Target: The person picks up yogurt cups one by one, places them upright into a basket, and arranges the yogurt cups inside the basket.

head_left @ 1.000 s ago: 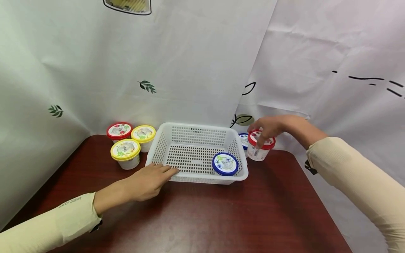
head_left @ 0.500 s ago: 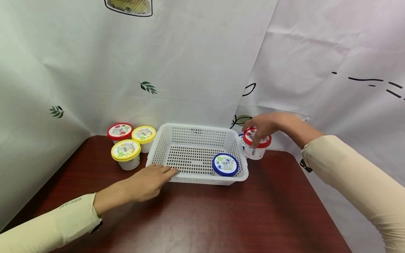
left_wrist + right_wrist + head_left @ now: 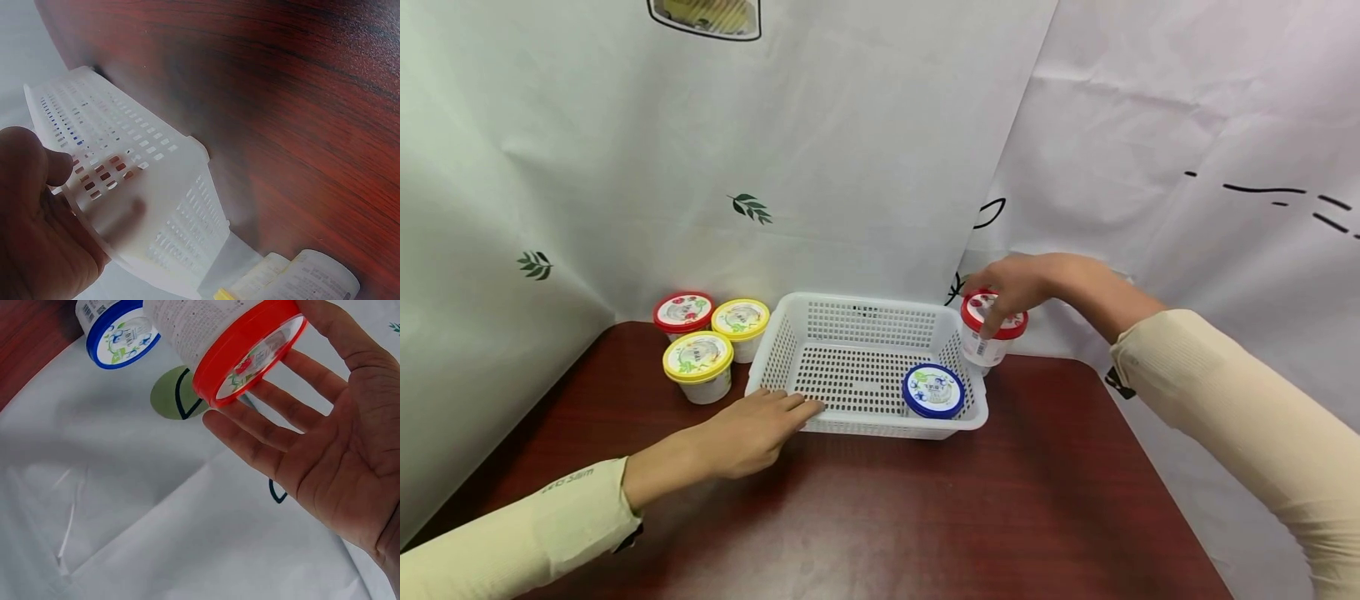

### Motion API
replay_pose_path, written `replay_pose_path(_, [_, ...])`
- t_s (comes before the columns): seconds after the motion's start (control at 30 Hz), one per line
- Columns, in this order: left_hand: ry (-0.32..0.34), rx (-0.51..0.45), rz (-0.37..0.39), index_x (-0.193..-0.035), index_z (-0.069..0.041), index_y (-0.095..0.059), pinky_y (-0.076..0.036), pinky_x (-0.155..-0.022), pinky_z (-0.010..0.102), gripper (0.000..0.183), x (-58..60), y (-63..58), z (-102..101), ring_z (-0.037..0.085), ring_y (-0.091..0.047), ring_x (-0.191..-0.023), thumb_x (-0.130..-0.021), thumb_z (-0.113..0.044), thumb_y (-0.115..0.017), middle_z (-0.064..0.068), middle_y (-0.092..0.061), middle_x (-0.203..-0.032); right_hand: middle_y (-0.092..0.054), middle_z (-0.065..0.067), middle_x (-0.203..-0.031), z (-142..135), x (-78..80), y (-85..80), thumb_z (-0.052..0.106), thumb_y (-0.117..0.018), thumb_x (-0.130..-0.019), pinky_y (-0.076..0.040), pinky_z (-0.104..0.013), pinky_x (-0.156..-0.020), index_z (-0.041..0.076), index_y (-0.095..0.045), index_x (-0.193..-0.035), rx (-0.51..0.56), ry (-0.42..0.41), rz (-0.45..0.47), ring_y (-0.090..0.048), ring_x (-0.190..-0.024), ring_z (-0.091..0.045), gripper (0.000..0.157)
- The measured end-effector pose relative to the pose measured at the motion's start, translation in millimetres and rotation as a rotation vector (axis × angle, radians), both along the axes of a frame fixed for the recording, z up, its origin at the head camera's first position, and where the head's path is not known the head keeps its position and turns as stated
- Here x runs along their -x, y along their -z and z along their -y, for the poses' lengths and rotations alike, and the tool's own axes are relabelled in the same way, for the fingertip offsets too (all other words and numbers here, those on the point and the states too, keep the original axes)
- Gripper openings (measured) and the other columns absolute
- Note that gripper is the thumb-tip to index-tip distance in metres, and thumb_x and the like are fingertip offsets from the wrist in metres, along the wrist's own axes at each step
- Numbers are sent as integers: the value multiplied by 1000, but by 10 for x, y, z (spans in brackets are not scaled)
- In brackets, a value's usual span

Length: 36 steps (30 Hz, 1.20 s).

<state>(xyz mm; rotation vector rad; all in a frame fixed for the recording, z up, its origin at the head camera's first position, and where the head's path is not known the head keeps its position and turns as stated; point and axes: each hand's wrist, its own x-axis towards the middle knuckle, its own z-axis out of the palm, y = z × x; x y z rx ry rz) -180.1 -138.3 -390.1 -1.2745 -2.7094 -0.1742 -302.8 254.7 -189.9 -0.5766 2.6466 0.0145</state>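
My right hand (image 3: pixel 1026 283) pinches a red-lidded paper tub (image 3: pixel 983 347) by its lid, thumb on one side and fingers on the other. The tub hangs upright at the right end of a white perforated plastic basket (image 3: pixel 880 423), overlapping its rim in the head view. My left hand (image 3: pixel 752 433) grips the basket's near left rim, thumb (image 3: pixel 59 169) against the outer wall. Inside the basket, at its near right corner, stands a blue-lidded tub (image 3: pixel 933 390). Another blue-lidded tub (image 3: pixel 122 334) appears beside the held one in the right wrist view; the held tub hides it from the head view.
Left of the basket, two yellow-lidded tubs (image 3: pixel 697 367) and one red-lidded tub (image 3: pixel 682 312) stand close together on the dark red wooden table (image 3: pixel 880 517). A white printed cloth (image 3: pixel 865 167) hangs right behind the basket and along both sides.
My right hand has raised the red-lidded tub and carried it leftward to the basket's right rim, covering the blue-lidded tub behind. My left hand and the basket stay put.
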Motion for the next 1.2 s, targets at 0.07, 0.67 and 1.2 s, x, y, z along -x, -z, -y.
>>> replay_pose_path(0.07, [0, 1, 0, -149, -9, -63, -59, -104, 57, 55, 2, 2, 1, 34, -72, -117, -95, 2, -68, 8, -75, -132, -65, -19, -153, 24, -1, -6, 37, -96, -86, -68, -51, -100, 14, -60, -161, -2, -4, -7, -66, -131, -38, 86])
replay_pose_path(0.67, [-2, 9, -1, -149, -9, -63, -59, -103, 56, 55, 2, -6, 9, 34, -72, -116, -95, 2, -67, 8, -75, -131, -68, -15, -150, 259, 47, 107, 40, -95, -88, -67, -54, -102, 20, -61, -161, 13, -45, -56, -67, -132, -37, 83])
replay_pose_path(1.2, [9, 7, -15, -149, -8, -64, -59, -103, 57, 55, 6, 6, 17, 34, -72, -116, -95, 2, -67, 8, -75, -130, -66, -17, -153, 344, 120, 329, 39, -95, -87, -68, -51, -102, 17, -59, -164, 47, -68, -76, -63, -136, -37, 88])
